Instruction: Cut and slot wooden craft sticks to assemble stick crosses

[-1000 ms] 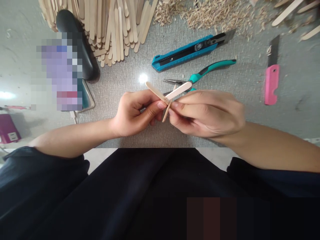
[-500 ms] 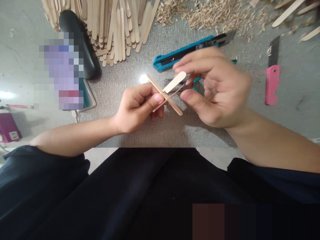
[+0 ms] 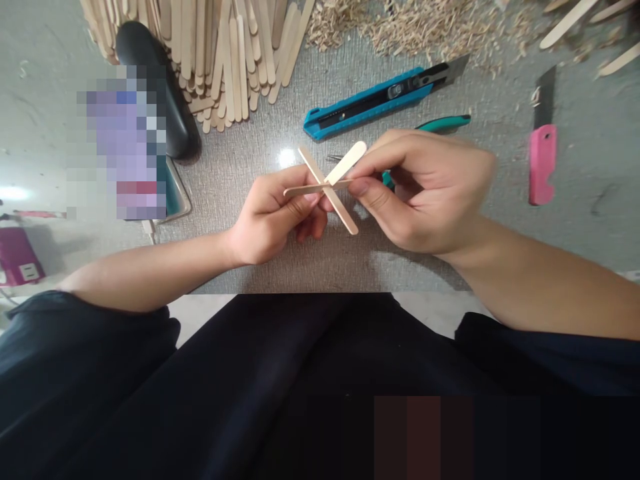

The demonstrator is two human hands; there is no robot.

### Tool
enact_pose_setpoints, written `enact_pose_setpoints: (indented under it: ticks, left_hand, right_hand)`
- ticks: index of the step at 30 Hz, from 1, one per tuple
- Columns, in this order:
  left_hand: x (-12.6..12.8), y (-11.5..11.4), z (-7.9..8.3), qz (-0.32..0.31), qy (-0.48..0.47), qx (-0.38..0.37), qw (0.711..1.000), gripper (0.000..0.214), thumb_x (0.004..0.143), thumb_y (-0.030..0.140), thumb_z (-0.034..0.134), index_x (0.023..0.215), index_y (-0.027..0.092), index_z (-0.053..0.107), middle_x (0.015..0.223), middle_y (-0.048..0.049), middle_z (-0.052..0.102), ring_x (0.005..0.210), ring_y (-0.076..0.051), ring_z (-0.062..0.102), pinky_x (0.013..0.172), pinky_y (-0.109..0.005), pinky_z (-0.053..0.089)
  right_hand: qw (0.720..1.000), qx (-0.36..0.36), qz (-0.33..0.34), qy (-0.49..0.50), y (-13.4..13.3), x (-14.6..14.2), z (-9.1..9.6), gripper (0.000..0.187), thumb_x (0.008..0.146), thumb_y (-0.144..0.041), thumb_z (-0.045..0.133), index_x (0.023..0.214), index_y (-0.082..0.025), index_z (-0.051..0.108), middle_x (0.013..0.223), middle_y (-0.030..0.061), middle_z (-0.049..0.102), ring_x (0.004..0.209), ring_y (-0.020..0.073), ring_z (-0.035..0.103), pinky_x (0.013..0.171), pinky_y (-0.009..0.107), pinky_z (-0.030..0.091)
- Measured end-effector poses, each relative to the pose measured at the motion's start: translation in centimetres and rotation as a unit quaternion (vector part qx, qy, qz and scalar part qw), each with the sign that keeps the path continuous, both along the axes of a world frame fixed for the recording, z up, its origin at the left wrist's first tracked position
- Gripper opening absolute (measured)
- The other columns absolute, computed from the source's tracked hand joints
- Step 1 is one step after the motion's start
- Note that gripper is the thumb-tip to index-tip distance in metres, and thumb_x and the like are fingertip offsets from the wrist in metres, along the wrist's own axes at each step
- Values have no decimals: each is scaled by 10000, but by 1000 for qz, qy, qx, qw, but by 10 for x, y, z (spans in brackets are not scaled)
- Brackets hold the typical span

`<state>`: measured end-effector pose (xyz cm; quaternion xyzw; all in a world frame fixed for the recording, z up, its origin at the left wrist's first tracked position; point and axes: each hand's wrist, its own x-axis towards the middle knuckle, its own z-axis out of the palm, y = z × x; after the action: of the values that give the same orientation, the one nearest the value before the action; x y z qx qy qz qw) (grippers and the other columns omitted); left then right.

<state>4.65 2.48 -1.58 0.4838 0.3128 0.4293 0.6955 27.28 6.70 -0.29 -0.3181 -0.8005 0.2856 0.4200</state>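
Several wooden craft sticks [image 3: 345,163] cross one another between my hands, above the grey table. My left hand [image 3: 277,213] is closed on them near the crossing, thumb on top and fingers curled beneath. One thinner-looking stick [image 3: 303,191] lies across the others, and its right end is pinched between the thumb and forefinger of my right hand [image 3: 420,190]. Partly hidden behind my right hand is a green-handled tool [image 3: 445,123] with thin dark tips; its kind is unclear.
A blue utility knife [image 3: 367,103], blade out, lies beyond my hands. A pink knife [image 3: 543,163] is at the right. Piled craft sticks [image 3: 235,67], wood shavings [image 3: 425,30] and a black case [image 3: 160,93] lie at the back. A phone [image 3: 125,147], blurred out, is at the left.
My right hand has come down and left, its loose fingers closing on one craft stick. That stick has turned from a slant to nearly level. My left hand stays in place.
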Motion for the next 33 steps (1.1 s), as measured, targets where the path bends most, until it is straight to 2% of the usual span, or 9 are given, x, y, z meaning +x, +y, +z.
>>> enact_pose_setpoints:
  ticks: [6,11,13,16,18,22,25,28,33]
  left_hand:
    - [-1,0,0,-5,23,27,999,454,1115,633,730,895,239,681,666,33,730,446,-56,553,424,-205,462]
    - [-1,0,-2,-8,47,59,997,436,1135,624,705,937,236,712,728,13,795,461,-60,596,435,-201,503]
    - [-1,0,-2,13,63,63,996,432,1132,625,712,956,232,731,784,-1,837,478,-61,623,442,-197,520]
    - [0,0,0,55,78,41,995,469,1104,669,734,957,224,734,816,-6,861,489,-66,662,444,-194,532]
    - [1,-1,2,73,83,16,994,488,1085,688,745,955,219,720,810,-5,860,487,-74,687,435,-196,524]
    - [1,-4,5,84,93,-11,992,491,1059,692,770,950,221,681,772,5,836,487,-84,709,403,-197,467]
    - [0,-8,5,82,103,12,991,468,1080,681,747,945,239,671,633,56,738,430,-67,630,386,-205,412]
    - [0,-10,3,95,111,45,988,443,1108,651,728,930,248,677,535,83,625,413,-57,556,399,-214,382]
    - [2,-9,4,108,124,37,986,499,1063,685,771,869,242,650,547,75,591,444,-55,518,419,-225,356]
  right_hand:
    - [1000,-11,18,23,1,-2,-2,143,1091,-298,745,953,-331,754,797,-26,748,681,198,691,597,385,553]
    - [1000,-4,20,7,2,0,-1,149,1075,-227,756,960,-313,718,794,-23,751,686,195,698,600,383,569]
    - [1000,-5,16,0,4,0,-3,128,1071,-215,770,1003,-312,721,833,-22,763,718,185,712,616,362,584]
    - [999,24,-24,13,8,0,-7,64,1086,-317,765,1147,-304,755,1073,48,805,935,214,778,675,347,626]
    - [995,66,-59,37,8,0,-10,177,1109,-432,706,1211,-299,764,1136,76,796,941,222,775,676,356,627]
    - [993,106,-49,7,2,2,-6,261,1099,-531,691,1229,-314,752,957,30,822,679,186,730,591,356,587]
    - [980,185,-12,-70,-2,4,0,245,1037,-359,805,1261,-282,744,936,16,854,698,195,780,614,338,619]
    - [964,250,-15,-88,-4,5,1,210,1013,-197,818,1204,-255,751,884,0,843,707,183,787,614,315,595]
    - [971,223,-34,-85,-7,1,-5,114,1035,-211,806,1116,-264,745,740,-55,735,614,145,688,584,312,509]
